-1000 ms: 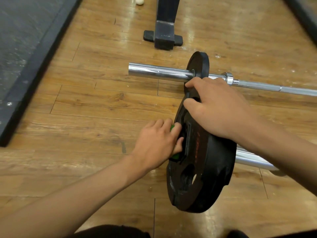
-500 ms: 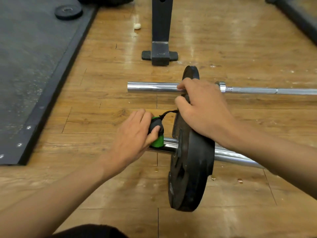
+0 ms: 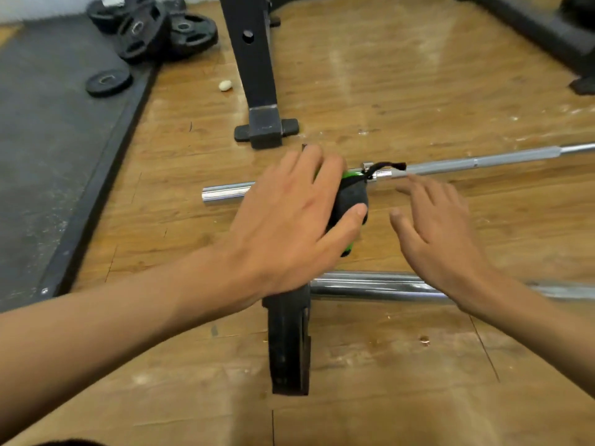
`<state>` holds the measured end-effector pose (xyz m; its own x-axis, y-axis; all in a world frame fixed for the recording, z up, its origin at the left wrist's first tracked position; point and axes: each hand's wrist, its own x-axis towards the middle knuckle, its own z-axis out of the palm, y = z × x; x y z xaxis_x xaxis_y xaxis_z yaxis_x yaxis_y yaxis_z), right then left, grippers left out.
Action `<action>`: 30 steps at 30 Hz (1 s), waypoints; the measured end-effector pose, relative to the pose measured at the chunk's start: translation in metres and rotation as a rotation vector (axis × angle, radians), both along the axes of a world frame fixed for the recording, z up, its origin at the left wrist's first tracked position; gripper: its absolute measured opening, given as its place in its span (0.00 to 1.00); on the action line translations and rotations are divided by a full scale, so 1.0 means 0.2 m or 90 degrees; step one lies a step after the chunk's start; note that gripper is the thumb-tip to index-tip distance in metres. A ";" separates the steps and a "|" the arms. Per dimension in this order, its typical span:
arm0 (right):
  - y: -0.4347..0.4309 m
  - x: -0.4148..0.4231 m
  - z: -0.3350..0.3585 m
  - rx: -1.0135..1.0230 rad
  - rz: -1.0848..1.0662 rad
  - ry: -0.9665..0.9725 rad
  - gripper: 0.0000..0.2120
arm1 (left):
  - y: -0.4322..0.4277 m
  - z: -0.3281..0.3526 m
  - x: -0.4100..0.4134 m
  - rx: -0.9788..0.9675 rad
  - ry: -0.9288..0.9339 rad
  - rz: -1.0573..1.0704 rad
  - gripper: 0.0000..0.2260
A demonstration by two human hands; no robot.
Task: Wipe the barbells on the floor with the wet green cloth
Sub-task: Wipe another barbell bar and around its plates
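- Left hand (image 3: 289, 226) gripped the green cloth (image 3: 349, 201), with the thumb pressed across its near face and the fingers reaching over its far side.
- The green cloth showed mostly dark grey, with bright green at its edges. A black cord (image 3: 386, 165) trailed from its top toward the right.
- It sat over the far barbell (image 3: 483, 162), just left of that bar's collar (image 3: 384, 173). Whether it touched the chrome could not be told through the blur.
- The far barbell lay left to right across the wooden floor (image 3: 386, 75), and its chrome sleeve end poked out to the left of the left hand.
- The right hand (image 3: 441, 239) was released, its fingers spread and loose and holding nothing, just right of the cloth and between the two bars.
- The near barbell (image 3: 370, 286) lay across the floor under both wrists. A black plate (image 3: 289, 346) on it stood upright, seen edge-on.
- A black rack upright (image 3: 257, 75) rose at the far centre, and its foot rested just beyond the far barbell.
- A dark rubber mat (image 3: 48, 140) covered the left side. It carried a stack of weight plates (image 3: 154, 30) at the far left, with a small plate (image 3: 108, 80) lying flat nearer.
- A small white lump (image 3: 225, 85) lay on the floor between the mat's edge and the upright.
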<state>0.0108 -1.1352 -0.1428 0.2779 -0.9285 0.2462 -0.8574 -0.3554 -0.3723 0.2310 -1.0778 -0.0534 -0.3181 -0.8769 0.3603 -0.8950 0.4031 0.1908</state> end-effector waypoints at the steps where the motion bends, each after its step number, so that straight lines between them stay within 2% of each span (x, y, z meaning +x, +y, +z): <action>1: -0.01 -0.04 -0.01 0.000 -0.012 -0.005 0.29 | 0.00 -0.01 -0.05 0.007 -0.032 -0.011 0.17; 5: -0.03 -0.19 -0.05 0.016 -0.051 -0.010 0.33 | 0.03 -0.14 -0.25 0.040 -0.207 -0.037 0.23; 11: -0.03 -0.36 -0.16 0.059 -0.102 -0.052 0.31 | 0.08 -0.37 -0.47 0.208 -0.375 0.013 0.25; 14: 0.01 -0.35 -0.22 0.073 -0.071 -0.095 0.32 | 0.04 -0.46 -0.50 0.289 -0.375 0.052 0.26; 17: 0.05 -0.29 -0.25 0.057 -0.031 -0.154 0.28 | 0.02 -0.54 -0.49 0.324 -0.392 0.083 0.28; 20: 0.10 -0.21 -0.28 0.074 0.027 -0.192 0.25 | 0.03 -0.59 -0.47 0.410 -0.334 0.128 0.34; 22: 0.13 -0.17 -0.31 0.084 0.084 -0.170 0.23 | 0.04 -0.62 -0.47 0.447 -0.326 0.133 0.40; 25: 0.17 -0.12 -0.36 0.108 0.161 -0.109 0.26 | 0.05 -0.56 -0.47 0.423 -0.408 0.096 0.44; 30: 0.21 -0.10 -0.38 0.104 0.207 -0.058 0.26 | 0.09 -0.33 -0.41 0.296 -0.560 -0.011 0.42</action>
